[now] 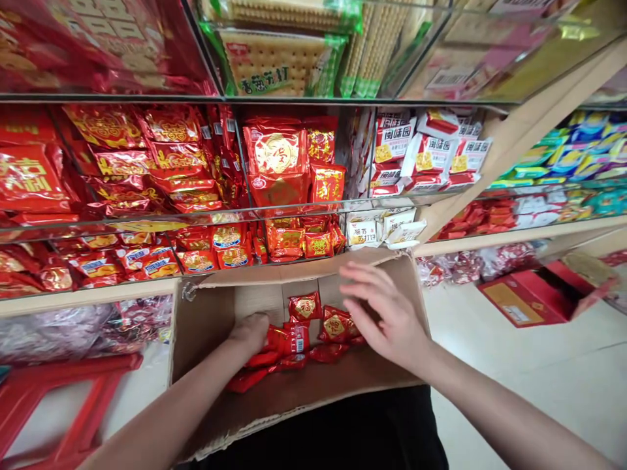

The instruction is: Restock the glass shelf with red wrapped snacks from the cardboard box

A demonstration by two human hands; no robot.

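Note:
An open cardboard box point(200, 356) sits below the shelves, with several small red packets point(336, 324) on its bottom. Inside the box at the left, my left hand point(252, 331) has its fingers curled against the red packets point(296, 339); its fingertips are mostly hidden, so any hold on one is unclear. Over the right part of the box, my right hand point(385, 313) is raised with spread fingers and nothing in them. Red packets with a gold emblem point(277, 153) stand in the shelf compartment just above the box.
Glass-fronted shelves point(294, 210) filled with packaged snacks span the view ahead. A red plastic stool point(73, 391) stands at the lower left. An open red carton point(529, 300) lies on the floor at the right. Wrapped bags point(98, 329) lie under the lowest shelf.

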